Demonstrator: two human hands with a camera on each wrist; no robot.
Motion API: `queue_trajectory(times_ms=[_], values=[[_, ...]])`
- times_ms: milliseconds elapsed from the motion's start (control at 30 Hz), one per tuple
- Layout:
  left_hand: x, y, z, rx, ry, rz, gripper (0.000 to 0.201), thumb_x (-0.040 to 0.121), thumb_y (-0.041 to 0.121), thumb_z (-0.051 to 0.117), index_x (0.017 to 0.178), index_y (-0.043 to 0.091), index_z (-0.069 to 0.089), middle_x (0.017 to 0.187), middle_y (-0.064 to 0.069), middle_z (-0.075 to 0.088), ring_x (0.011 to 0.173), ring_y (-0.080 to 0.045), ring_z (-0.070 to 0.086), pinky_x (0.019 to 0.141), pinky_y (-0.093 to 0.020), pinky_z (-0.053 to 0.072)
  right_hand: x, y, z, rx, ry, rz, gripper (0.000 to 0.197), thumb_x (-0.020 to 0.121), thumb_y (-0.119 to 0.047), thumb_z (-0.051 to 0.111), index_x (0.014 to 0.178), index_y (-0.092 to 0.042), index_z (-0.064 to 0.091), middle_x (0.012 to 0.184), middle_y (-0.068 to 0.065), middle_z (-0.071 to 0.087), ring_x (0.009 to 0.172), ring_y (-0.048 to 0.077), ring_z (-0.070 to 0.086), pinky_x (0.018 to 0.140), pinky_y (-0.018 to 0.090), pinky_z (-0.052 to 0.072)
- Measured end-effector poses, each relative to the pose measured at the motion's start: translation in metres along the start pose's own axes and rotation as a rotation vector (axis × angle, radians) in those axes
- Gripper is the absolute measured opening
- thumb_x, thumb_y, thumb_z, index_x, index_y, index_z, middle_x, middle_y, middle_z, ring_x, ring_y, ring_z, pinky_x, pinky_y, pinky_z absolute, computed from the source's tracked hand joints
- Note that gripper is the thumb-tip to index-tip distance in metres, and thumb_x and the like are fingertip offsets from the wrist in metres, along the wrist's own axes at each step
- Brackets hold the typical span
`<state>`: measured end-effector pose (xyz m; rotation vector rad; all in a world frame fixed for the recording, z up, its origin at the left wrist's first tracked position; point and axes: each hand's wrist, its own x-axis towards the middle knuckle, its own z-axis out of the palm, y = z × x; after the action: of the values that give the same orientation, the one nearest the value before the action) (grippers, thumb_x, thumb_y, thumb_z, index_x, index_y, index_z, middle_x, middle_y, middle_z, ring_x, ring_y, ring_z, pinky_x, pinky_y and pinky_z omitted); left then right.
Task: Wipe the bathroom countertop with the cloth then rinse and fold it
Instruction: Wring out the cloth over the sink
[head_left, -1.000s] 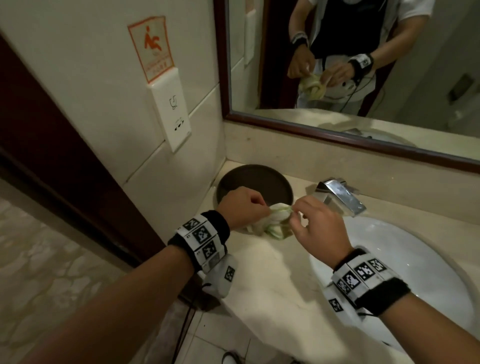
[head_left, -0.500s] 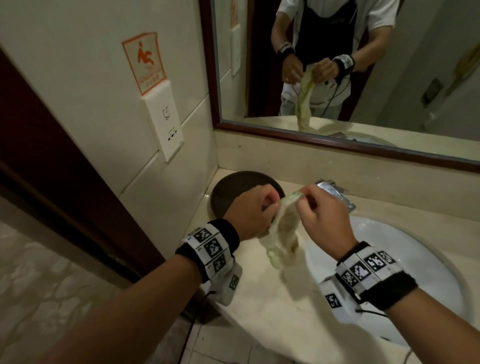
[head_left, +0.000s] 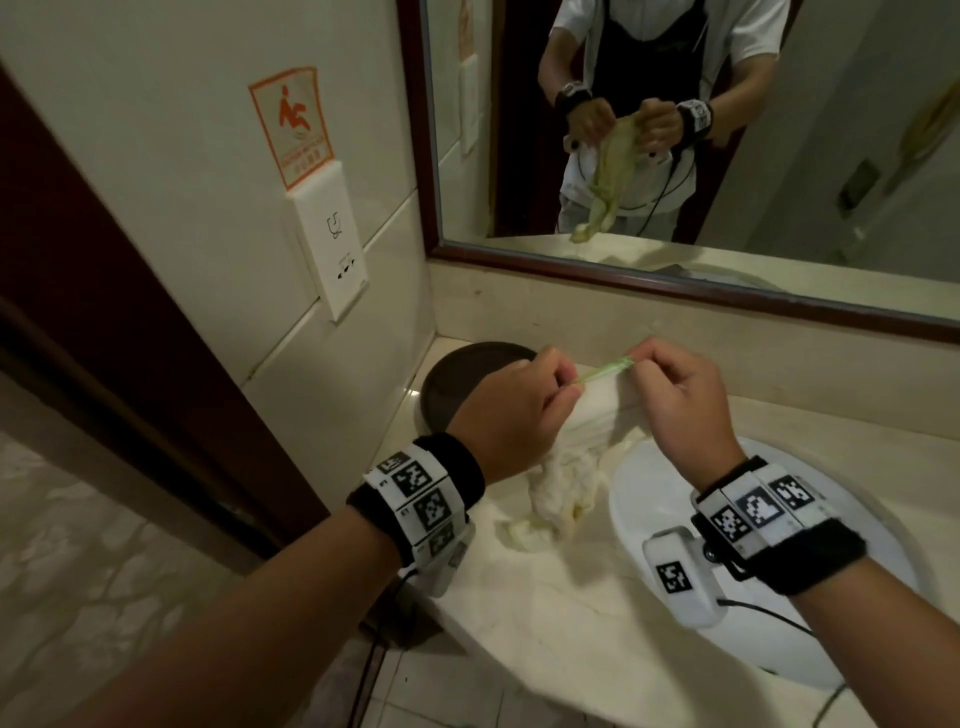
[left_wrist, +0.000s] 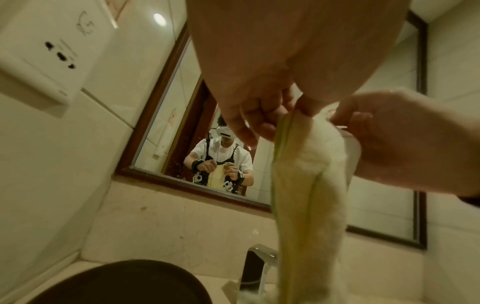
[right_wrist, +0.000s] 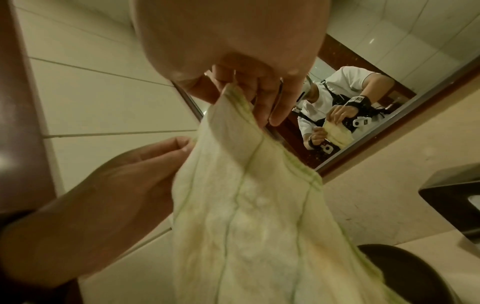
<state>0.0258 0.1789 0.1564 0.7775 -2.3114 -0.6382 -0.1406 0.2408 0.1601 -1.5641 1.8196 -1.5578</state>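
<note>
We see a pale cream terry cloth (head_left: 563, 480) edged and striped in light green, a dark brown round tray (head_left: 452, 382), a cream marbled stone countertop (head_left: 545, 597), a white oval basin (head_left: 649, 499), and black-and-white checker-coded wristbands (head_left: 418, 499).

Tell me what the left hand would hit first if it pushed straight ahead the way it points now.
Probably the right hand: the left hand points across at it, both pinching the pale green-edged cloth. Depth is unclear.
</note>
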Motion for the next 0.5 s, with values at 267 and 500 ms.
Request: queue_trajectory(times_ms=[267,500], values=[[-0.005,-0.014,0.002,-0.070,-0.435,-0.191,0.029,0.073,0.041,0.080,0.073,0.021,0.060,0.081,0.004,0.058,0.073,-0.013,0.054,0.068,-0.030,0.047,0.002,-0.003,-0.002,0.087,-0.024,0.054,0.020,0.080,-0.015,0.045,0.065,-0.009,0.058,0.064,0.006,0.051,0.060,0.005,0.042,0.054,0.016,0.032],[-0.008,-0.030,-0.001,-0.128,-0.493,-0.289,0.014,0.080,0.035,0.074,0.084,0.026,0.064,0.080,0.010,0.065,0.072,-0.005,0.061,0.068,-0.026,0.050,0.006,0.013,-0.007,0.087,-0.001,0.178,0.030,0.092,-0.008,0.047,0.063,-0.016,0.049,0.064,0.001,0.042,0.058,0.003,0.037,0.055,0.022,0.030]])
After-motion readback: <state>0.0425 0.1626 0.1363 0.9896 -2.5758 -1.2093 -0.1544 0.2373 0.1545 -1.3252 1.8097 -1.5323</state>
